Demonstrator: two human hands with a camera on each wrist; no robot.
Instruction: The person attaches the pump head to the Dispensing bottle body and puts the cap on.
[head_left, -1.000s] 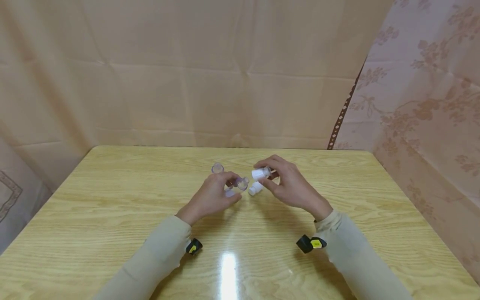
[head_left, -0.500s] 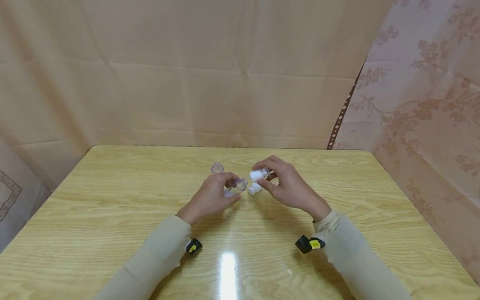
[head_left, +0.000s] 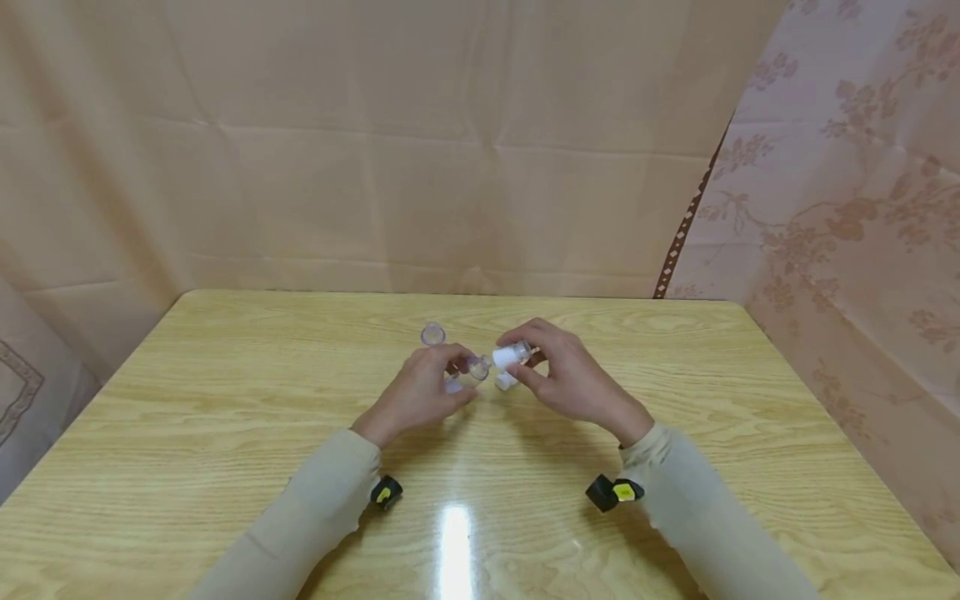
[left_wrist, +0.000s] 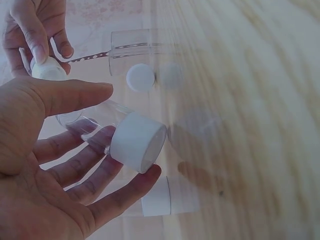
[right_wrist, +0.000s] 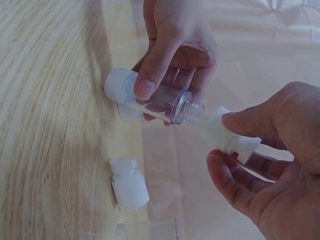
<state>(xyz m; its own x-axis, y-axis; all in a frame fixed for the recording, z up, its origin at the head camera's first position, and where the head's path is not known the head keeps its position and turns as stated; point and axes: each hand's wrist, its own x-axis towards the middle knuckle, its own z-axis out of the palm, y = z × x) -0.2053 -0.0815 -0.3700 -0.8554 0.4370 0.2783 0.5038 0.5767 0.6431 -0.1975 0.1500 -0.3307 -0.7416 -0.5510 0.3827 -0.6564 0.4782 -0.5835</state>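
My left hand (head_left: 420, 387) holds a clear bottle (right_wrist: 160, 100) with a white base (left_wrist: 138, 142), tilted above the table. Its bare threaded neck (right_wrist: 192, 111) points to the right hand. Between thumb and fingers, my right hand (head_left: 566, 371) pinches a white bottle top (right_wrist: 220, 129), its wide end facing that neck. The two parts are very close; whether they touch I cannot tell. Below the right hand, a second white bottle top (right_wrist: 129, 184) is on the table. Behind the left hand stands another clear bottle (head_left: 432, 334), its white base (left_wrist: 156, 198) showing in the left wrist view.
A clear cylindrical cover (left_wrist: 131, 52) lies beyond the hands in the left wrist view. The wood-grain table (head_left: 225, 400) extends around both hands, with a beige curtain (head_left: 420, 167) behind it and a floral cloth (head_left: 862, 208) on the right.
My right hand has moved left and slightly down, bringing the white bottle top up to the bottle's neck. The left hand has shifted very slightly left, still holding the bottle.
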